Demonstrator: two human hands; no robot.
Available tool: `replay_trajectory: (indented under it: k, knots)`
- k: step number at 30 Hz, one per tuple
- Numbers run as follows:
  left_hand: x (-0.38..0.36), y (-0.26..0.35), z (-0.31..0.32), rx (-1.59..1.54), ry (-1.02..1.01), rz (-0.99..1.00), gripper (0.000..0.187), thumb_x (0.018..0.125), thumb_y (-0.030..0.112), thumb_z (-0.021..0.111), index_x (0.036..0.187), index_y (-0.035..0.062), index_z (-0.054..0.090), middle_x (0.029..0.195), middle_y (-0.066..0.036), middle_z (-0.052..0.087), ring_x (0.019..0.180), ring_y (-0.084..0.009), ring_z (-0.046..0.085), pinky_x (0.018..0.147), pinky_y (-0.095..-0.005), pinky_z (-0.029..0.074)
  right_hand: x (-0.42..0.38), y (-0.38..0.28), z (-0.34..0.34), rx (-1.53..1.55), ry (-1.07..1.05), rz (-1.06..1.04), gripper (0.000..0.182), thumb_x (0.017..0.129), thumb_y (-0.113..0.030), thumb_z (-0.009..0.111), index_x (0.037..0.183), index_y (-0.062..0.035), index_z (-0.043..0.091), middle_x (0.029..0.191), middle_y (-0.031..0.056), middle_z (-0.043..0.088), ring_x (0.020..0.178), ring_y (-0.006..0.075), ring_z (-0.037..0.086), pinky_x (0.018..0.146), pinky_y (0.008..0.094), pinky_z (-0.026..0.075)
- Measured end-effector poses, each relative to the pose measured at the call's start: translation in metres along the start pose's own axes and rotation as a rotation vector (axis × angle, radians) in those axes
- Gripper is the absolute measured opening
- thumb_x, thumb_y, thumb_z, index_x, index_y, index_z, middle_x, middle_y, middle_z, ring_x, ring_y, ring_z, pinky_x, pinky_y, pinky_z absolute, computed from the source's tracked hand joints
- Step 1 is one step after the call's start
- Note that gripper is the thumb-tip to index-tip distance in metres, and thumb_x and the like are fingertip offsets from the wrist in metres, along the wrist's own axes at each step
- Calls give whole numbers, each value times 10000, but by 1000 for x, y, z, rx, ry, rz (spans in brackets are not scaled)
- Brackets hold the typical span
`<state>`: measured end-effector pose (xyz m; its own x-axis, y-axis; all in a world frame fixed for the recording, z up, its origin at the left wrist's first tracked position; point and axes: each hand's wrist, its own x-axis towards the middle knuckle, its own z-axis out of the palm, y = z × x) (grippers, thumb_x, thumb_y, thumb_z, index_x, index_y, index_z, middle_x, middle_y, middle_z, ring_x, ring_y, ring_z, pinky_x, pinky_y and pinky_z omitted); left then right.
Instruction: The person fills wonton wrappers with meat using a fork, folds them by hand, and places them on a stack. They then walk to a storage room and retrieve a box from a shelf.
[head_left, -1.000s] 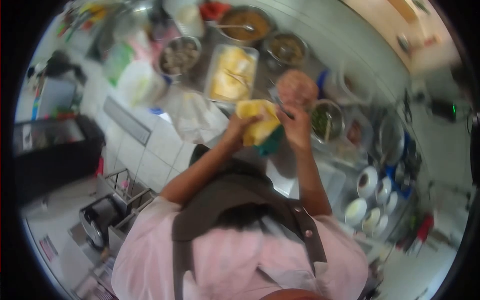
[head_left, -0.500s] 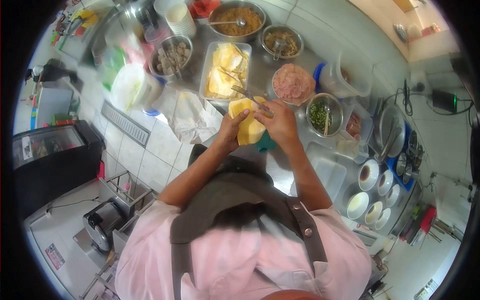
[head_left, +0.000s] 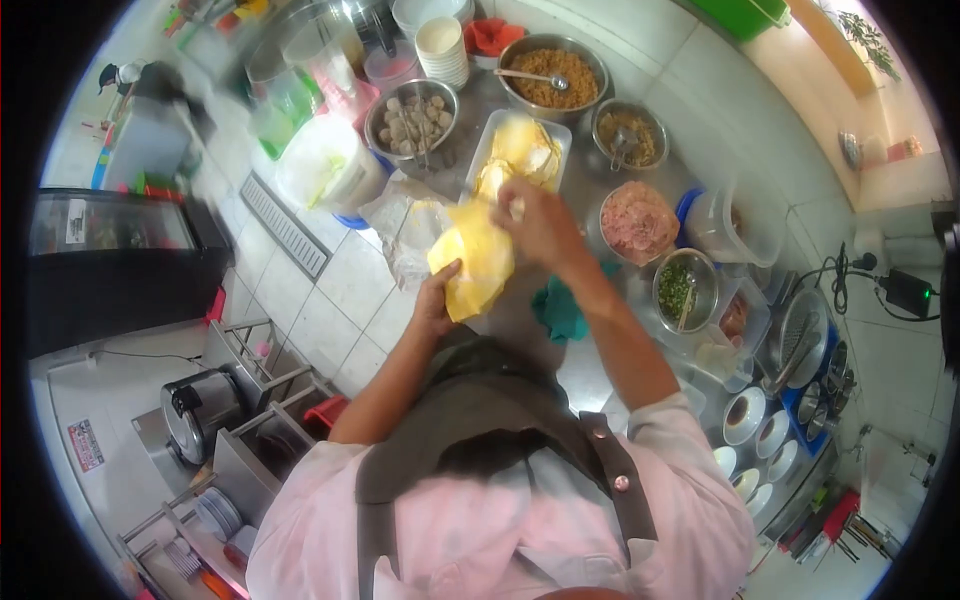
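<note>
Wrappers [head_left: 472,262], yellow ones, sit gripped in my left hand [head_left: 435,300] beside the crumpled paper [head_left: 385,212], that thumb doing the steadying now my right hand [head_left: 540,222] has just swung forward to the near end of the plastic tray [head_left: 566,160], its fingers too blurred to tell their hold.

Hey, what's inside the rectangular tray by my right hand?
A pile of yellow sheets lies in the tray. Your right hand hides part of its near end, and the upper ones cover whatever lies beneath.
</note>
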<state>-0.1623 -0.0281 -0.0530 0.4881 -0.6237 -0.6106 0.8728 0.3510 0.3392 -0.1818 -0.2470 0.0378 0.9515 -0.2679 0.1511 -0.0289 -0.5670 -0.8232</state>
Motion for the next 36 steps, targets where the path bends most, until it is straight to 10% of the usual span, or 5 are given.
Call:
replay_trajectory:
  k: [3, 7, 14, 23, 36]
  knots:
    - [-5, 4, -19, -42, -92, 27, 604, 872, 225, 648, 1376, 13, 392, 1280, -186, 557, 1146, -364, 571, 969, -501, 475, 25, 39, 9, -56, 283, -138, 273, 773, -182, 741, 981, -44, 629, 773, 150, 662, 734, 323, 656, 673, 407, 511]
    - [-17, 11, -23, -36, -120, 37, 612, 864, 214, 656, 1376, 7, 391, 1289, -188, 549, 1159, -359, 562, 983, -497, 466, 4, 54, 6, 175, 98, 288, 261, 784, -223, 756, 890, -5, 660, 734, 144, 632, 702, 297, 633, 665, 395, 482]
    - [-10, 16, -41, 27, -98, 71, 625, 866, 247, 640, 1385, 13, 384, 1300, -189, 538, 1163, -377, 554, 987, -517, 457, -13, 79, 23, 16, 150, 393, 210, 804, -211, 706, 890, -23, 673, 802, 205, 648, 735, 376, 632, 677, 434, 484]
    - [-23, 26, -54, -32, -116, 78, 595, 880, 238, 628, 1374, 5, 391, 1280, -189, 554, 1142, -359, 573, 972, -494, 470, -19, 63, 38, -66, -213, -71, 171, 816, -174, 618, 904, -42, 682, 820, 177, 674, 779, 357, 662, 697, 458, 522]
    - [-57, 34, -77, -100, -27, 175, 584, 882, 281, 616, 1352, 4, 410, 1246, -194, 573, 1074, -386, 607, 857, -550, 523, -53, 83, 138, -431, -7, 281, 153, 853, -142, 560, 964, -62, 492, 895, 194, 653, 776, 417, 641, 653, 501, 520]
